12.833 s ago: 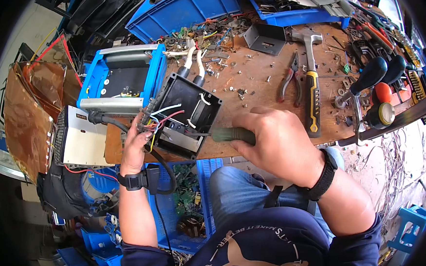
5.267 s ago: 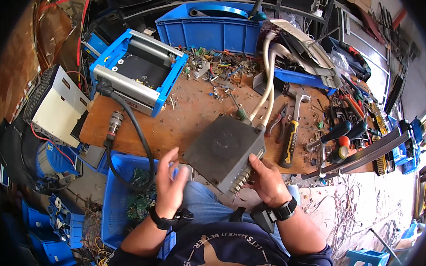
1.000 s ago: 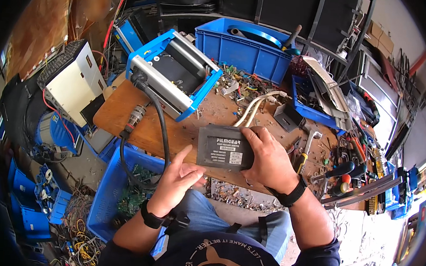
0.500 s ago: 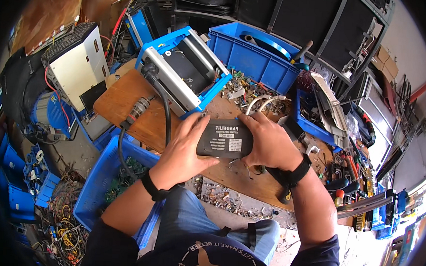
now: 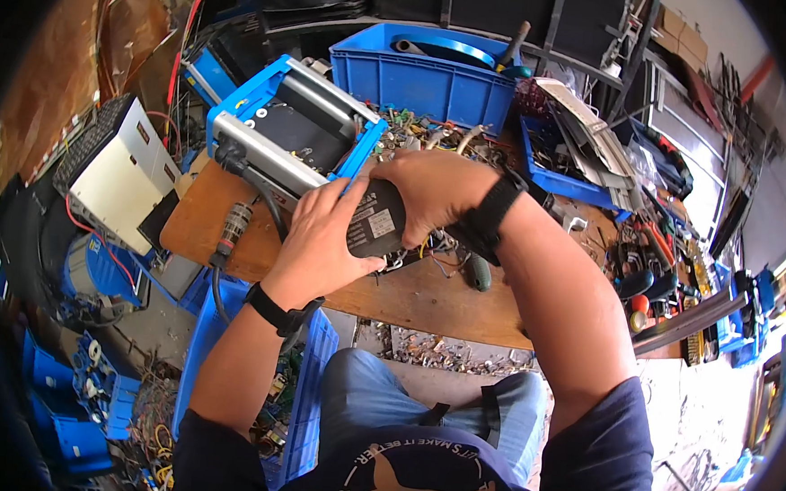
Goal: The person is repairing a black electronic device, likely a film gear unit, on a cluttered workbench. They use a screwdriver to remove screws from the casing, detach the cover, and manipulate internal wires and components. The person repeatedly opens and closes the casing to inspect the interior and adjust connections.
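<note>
step: seemingly positioning box (image 5: 379, 218) | grip: left hand (image 5: 320, 238) and right hand (image 5: 437, 192) clasp opposite sides | next: likely needs steady hold, wires (image 5: 425, 247) untrapped

Workshop, electronics-scrap sort. Scuffed wooden bench (image 5: 407, 309) under the grip on the black box (image 5: 376, 225). Loose component scrap (image 5: 405, 125) just beyond, blue crate (image 5: 421, 83) behind that, metal framing (image 5: 553, 30) farthest back. Hand tools (image 5: 658, 248) massed well right of grip. Circuit boards (image 5: 281, 387) in blue bin (image 5: 317, 371) below-left, tangled wires (image 5: 161, 425) farther left.
</note>
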The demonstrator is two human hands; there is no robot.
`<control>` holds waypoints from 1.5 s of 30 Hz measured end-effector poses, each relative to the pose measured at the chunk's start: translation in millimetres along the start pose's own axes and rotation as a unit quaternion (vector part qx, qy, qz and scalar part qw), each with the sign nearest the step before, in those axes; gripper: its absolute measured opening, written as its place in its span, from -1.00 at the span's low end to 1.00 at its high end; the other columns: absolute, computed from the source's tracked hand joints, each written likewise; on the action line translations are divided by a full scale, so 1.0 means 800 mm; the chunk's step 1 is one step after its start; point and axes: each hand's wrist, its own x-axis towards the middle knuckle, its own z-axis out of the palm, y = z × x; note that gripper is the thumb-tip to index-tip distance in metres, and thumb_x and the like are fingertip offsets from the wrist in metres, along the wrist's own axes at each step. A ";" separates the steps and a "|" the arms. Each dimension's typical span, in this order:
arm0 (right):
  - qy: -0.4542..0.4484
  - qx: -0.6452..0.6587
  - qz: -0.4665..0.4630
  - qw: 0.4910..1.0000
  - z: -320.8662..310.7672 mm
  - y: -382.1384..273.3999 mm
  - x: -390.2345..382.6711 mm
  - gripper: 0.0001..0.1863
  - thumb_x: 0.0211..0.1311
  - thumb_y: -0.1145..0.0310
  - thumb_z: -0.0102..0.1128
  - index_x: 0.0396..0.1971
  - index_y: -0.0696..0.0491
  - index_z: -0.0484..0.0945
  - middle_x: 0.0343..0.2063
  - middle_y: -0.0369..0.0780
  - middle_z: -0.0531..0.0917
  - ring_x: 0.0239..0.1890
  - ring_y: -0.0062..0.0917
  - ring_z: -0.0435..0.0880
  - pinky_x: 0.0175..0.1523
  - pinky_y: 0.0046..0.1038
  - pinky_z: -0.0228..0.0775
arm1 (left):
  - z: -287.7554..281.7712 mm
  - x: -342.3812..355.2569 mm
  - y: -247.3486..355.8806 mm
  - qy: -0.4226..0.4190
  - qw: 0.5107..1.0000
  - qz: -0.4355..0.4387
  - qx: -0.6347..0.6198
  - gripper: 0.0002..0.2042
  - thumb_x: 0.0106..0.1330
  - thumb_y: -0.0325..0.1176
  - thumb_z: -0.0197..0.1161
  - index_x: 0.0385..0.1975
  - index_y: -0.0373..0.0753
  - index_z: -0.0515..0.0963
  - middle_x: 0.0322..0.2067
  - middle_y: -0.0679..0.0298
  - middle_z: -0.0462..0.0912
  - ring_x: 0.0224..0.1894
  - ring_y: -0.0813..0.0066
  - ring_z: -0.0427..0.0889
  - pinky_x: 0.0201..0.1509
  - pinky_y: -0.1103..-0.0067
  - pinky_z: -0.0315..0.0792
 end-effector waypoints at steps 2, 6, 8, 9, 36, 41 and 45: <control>-0.022 0.047 -0.003 0.999 -0.007 0.006 0.008 -0.20 -0.55 0.30 0.56 -0.04 0.09 0.56 -0.25 -0.03 0.68 -0.14 -0.14 0.66 -0.03 -0.24 0.52 | 0.006 -0.001 -0.003 0.009 1.000 -0.017 0.018 -0.04 -0.16 -0.26 0.58 0.33 -0.28 0.21 0.25 -0.02 0.30 0.30 -0.01 0.26 0.38 0.24 0.15; -0.066 0.099 0.040 0.992 -0.014 0.029 0.014 -0.19 -0.51 0.33 0.59 -0.01 0.15 0.54 -0.22 -0.06 0.69 -0.14 -0.24 0.68 -0.03 -0.33 0.53 | 0.018 0.011 -0.007 0.030 0.999 -0.007 0.011 -0.06 -0.14 -0.28 0.56 0.32 -0.30 0.21 0.20 -0.03 0.33 0.25 -0.04 0.30 0.35 0.24 0.21; -0.071 0.136 0.043 0.987 -0.023 0.037 0.009 -0.17 -0.48 0.33 0.59 0.02 0.17 0.52 -0.21 -0.06 0.70 -0.13 -0.28 0.68 -0.03 -0.35 0.52 | 0.018 0.024 -0.010 0.036 0.999 0.027 -0.015 -0.07 -0.15 -0.29 0.56 0.31 -0.33 0.22 0.17 -0.03 0.35 0.22 -0.05 0.31 0.32 0.25 0.25; -0.073 0.154 0.044 0.984 -0.027 0.041 0.006 -0.16 -0.47 0.33 0.60 0.04 0.18 0.51 -0.20 -0.06 0.70 -0.13 -0.29 0.69 -0.02 -0.36 0.52 | 0.019 0.031 -0.009 0.027 0.999 0.028 -0.019 -0.07 -0.15 -0.29 0.56 0.31 -0.32 0.22 0.17 -0.03 0.34 0.22 -0.04 0.31 0.32 0.25 0.25; -0.076 0.360 0.137 0.920 -0.027 0.112 -0.013 0.04 -0.39 0.39 0.61 0.23 0.34 0.29 -0.11 -0.06 0.64 -0.13 -0.43 0.65 -0.06 -0.49 0.53 | 0.014 0.120 -0.008 -0.105 0.994 0.034 -0.019 -0.11 -0.16 -0.22 0.55 0.28 -0.29 0.30 0.14 0.00 0.40 0.25 0.01 0.31 0.35 0.33 0.26; -0.073 0.337 0.131 0.930 -0.027 0.112 -0.012 0.05 -0.40 0.37 0.63 0.23 0.33 0.29 -0.11 -0.08 0.64 -0.15 -0.44 0.65 -0.07 -0.48 0.54 | 0.014 0.119 -0.008 -0.102 0.994 0.032 -0.019 -0.10 -0.16 -0.20 0.57 0.28 -0.29 0.30 0.15 0.01 0.39 0.26 0.01 0.31 0.35 0.33 0.26; -0.071 0.330 0.130 0.932 -0.018 0.125 -0.009 0.00 -0.25 0.42 0.56 0.30 0.26 0.22 -0.13 -0.03 0.65 -0.20 -0.38 0.70 -0.14 -0.40 0.56 | 0.015 0.119 -0.005 -0.102 0.994 0.036 -0.016 -0.09 -0.15 -0.19 0.58 0.28 -0.29 0.29 0.16 0.01 0.39 0.26 0.01 0.30 0.36 0.33 0.25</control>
